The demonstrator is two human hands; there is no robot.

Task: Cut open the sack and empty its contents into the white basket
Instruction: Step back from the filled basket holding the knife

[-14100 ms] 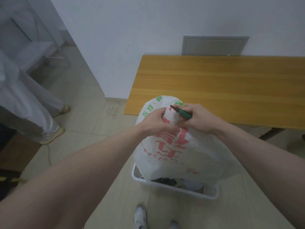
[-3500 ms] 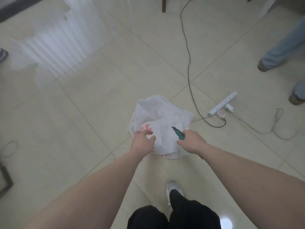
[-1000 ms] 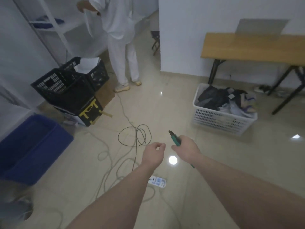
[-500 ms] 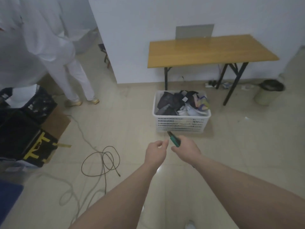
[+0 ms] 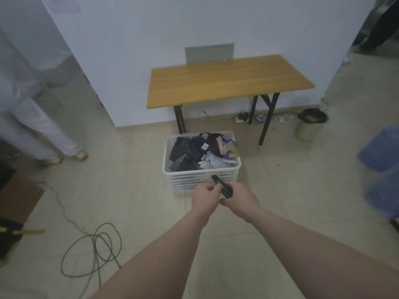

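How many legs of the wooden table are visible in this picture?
3. One black leg stands at the table's left end, behind the white basket. Two legs stand at its right end. Others may be hidden.

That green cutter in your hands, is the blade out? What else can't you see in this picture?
- Green cutter, head view: too small and partly covered by the right hand and left hand; blade state unclear.
- White basket: the clothes on top hide whatever lies underneath.
- Person in white: cut off by the left edge and blurred.
- Blue shape: blurred, at the right edge.
- The sack: not in view.
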